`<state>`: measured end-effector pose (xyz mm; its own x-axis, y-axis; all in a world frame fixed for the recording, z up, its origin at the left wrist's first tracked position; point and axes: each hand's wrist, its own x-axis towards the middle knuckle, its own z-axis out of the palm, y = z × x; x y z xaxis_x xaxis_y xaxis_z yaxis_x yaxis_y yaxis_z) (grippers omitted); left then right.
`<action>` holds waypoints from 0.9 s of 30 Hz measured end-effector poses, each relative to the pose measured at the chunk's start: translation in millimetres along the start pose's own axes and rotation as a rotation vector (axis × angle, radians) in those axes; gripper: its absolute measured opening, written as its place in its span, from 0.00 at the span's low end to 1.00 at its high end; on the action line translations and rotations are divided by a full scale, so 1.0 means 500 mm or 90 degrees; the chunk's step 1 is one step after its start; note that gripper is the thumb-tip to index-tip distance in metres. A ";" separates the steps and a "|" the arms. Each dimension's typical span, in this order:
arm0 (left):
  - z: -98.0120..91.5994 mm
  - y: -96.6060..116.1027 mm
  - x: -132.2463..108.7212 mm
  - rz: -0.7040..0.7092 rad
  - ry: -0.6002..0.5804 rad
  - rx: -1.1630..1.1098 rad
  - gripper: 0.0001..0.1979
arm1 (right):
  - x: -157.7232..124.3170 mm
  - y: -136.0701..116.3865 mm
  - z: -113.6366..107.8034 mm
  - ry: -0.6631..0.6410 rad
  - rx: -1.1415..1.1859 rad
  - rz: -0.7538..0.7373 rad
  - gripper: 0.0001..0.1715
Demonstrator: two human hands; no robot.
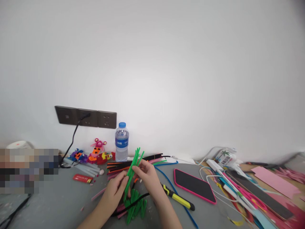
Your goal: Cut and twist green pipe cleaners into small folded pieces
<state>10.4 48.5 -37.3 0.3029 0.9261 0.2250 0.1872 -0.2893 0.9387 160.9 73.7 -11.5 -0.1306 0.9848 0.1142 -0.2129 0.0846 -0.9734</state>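
Observation:
Between my two hands is a bundle of bright green pipe cleaners (pixel 136 156), tilted with its loose tips pointing up. My left hand (pixel 117 186) grips the lower part with thumb and fingers. Higher up, my right hand (pixel 146 173) pinches the same bundle; some of its fingers are hidden behind the stems. Below the hands, folded green pipe cleaners (pixel 137 206) lie on the grey table (pixel 64 203), with a black cord (pixel 140 198) crossing over them. Behind my hands are black, orange and pink pipe cleaners (pixel 116 166).
A water bottle (pixel 121 143) stands against the wall. Right of my hands lie a yellow utility knife (pixel 178 198), a phone (pixel 195 186) and pink scissors (pixel 250 197). Left are glue sticks (pixel 85 168), a red lighter (pixel 82 178) and small pipe-cleaner figures (pixel 95 154).

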 end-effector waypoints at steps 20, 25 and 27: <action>-0.002 0.000 -0.001 0.004 -0.019 -0.006 0.13 | -0.002 -0.009 0.004 -0.002 -0.024 -0.012 0.17; -0.002 -0.002 -0.001 0.003 -0.016 -0.004 0.15 | -0.004 -0.008 0.005 -0.014 -0.028 -0.019 0.18; -0.001 -0.004 -0.002 -0.005 -0.008 -0.008 0.16 | -0.004 -0.011 0.006 -0.019 -0.027 -0.020 0.19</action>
<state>9.1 48.0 -39.2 0.3133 0.9250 0.2151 0.1781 -0.2797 0.9434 159.4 70.6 -5.9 -0.1534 0.9767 0.1501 -0.1760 0.1225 -0.9767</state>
